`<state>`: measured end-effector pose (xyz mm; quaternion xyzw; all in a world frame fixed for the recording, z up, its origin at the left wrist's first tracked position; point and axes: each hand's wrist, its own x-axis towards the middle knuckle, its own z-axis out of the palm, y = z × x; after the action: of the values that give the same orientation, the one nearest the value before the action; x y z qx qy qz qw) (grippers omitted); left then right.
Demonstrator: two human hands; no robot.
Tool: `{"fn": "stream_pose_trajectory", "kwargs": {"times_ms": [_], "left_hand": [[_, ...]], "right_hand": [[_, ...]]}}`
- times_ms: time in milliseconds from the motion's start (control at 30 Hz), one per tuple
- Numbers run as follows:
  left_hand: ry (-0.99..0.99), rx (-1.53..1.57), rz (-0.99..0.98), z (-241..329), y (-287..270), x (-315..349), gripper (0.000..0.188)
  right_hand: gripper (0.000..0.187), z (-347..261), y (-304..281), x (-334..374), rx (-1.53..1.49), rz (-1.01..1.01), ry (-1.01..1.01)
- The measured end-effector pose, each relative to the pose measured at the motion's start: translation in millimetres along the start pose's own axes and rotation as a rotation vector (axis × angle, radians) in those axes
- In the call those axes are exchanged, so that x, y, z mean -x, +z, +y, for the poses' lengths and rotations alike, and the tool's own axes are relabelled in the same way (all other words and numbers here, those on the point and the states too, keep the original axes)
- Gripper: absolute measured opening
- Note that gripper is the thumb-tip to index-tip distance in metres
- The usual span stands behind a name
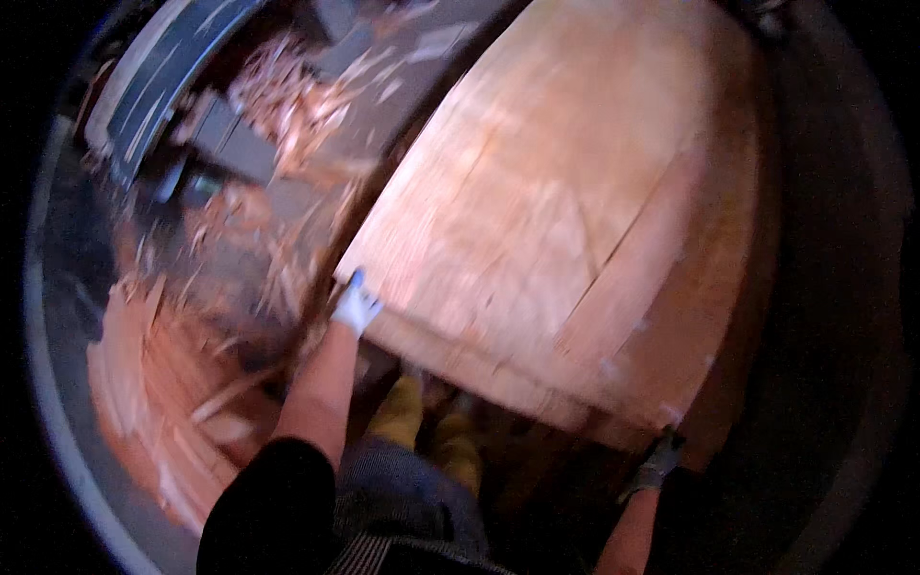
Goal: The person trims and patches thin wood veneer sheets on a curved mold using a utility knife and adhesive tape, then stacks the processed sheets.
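Note:
A large, pale wood veneer sheet [537, 192] stretches away in front of me, apparently on top of a stack with a thick near edge. At its near left corner my left hand [357, 307], in a white glove with a blue fingertip, is closed on the edge. My right hand [659, 458], in a greyish glove, grips the near right corner in shadow. Both hands are blurred, and the fingers under the wood are hidden. A narrower strip of veneer [637, 259] lies along the right part of the surface.
Broken veneer scraps [292, 96] litter the floor at the far left. A heap of torn veneer [158, 402] lies to my left. Beyond it stands a curved-looking blue and white machine part [158, 86]. My yellow-clad feet [398, 412] are just before the stack.

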<state>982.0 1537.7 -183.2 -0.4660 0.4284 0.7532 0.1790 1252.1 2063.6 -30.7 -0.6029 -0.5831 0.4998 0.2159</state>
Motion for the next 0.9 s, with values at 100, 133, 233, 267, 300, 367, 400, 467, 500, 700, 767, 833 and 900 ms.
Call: {"fn": "stream_pose_trajectory", "kwargs": {"times_ms": [100,133,233,267,300,367,400,467,500,700,767,833,900], "left_hand": [[-0.008,0.085,-0.033,-11,17,13,0.071],[-0.03,0.121,-0.018,-15,31,10,0.068],[-0.005,0.194,-0.019,-18,11,-13,0.063],[0.007,0.186,0.021,-18,5,-15,0.06],[0.015,0.177,0.057,-20,2,-16,0.058],[0.125,0.019,0.092,-17,-14,-21,0.053],[0.178,-0.058,0.101,-14,-21,-23,0.051],[0.115,-0.083,0.094,-20,12,-39,0.043],[0.1,-0.128,0.122,-23,23,-37,0.043],[0.128,-0.165,0.27,-20,14,-29,0.041],[0.125,-0.196,0.138,-18,-4,-38,0.038],[0.194,-0.25,0.161,1,-32,-34,0.036],[0.222,-0.303,0.22,3,-29,-31,0.035]], "right_hand": [[0.048,56,-53,-48,0.245,-0.09,-0.126],[0.047,83,-87,-75,0.291,-0.109,-0.15],[0.044,112,-98,-86,0.588,-0.128,-0.28],[0.043,108,-85,-87,0.712,-0.125,-0.344],[0.04,103,-72,-89,0.623,-0.11,-0.192],[0.034,111,-62,-94,0.414,-0.061,-0.015],[0.031,120,-71,-96,0.306,-0.029,0.009],[0.025,149,-120,-132,0.155,0.064,-0.153],[0.023,159,-133,-136,0.141,0.079,-0.191],[0.022,179,-119,-140,0.388,0.075,-0.479],[0.02,190,-146,-154,0.848,0.101,-0.846],[0.017,186,-93,-130,0.571,0.006,-0.459],[0.017,173,-79,-121,0.357,-0.015,-0.136]]}}
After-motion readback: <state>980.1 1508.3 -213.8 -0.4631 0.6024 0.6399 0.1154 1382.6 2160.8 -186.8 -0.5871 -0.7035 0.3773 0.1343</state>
